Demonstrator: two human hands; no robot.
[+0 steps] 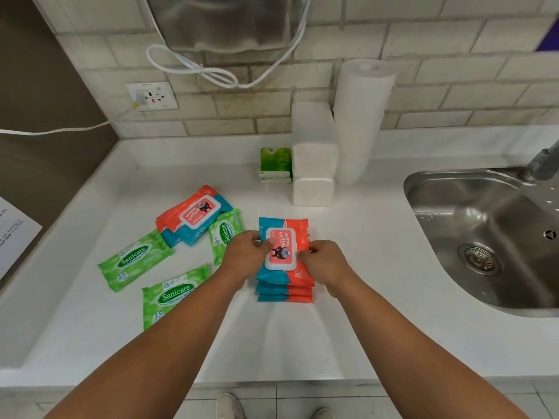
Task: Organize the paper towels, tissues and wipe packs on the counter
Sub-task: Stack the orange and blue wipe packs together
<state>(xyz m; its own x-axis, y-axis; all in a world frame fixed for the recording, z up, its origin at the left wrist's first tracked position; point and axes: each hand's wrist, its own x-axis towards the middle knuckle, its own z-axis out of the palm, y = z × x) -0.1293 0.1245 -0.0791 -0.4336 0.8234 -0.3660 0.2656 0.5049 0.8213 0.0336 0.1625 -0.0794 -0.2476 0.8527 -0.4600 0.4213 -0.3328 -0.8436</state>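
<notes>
Pinching the top blue-and-orange soft plastic wipes pack (279, 249) at both sides with left grip (246, 252) and right grip (322, 261), atop its matching stack (284, 293) mid white tabletop (363, 267). Liable to slide askew or topple if released off-centre: slick wrappers, squashy uneven packs.

The counter (363, 297) is a smooth white surface with a soft sheen. The sink (484, 225) is shiny brushed stainless steel. The red-and-blue wipes packs (286, 285) are glossy, slightly crinkled plastic film, and the top one carries a hard, smooth plastic flip lid (281, 246). The green Sanicare packs (134, 260) are the same shiny film. The paper towel roll (361, 116) is matt white paper. The white tissue stacks (314, 158) beside it look soft and matt. The wall tiles (453, 37) are lightly glazed, with rough grout.
</notes>
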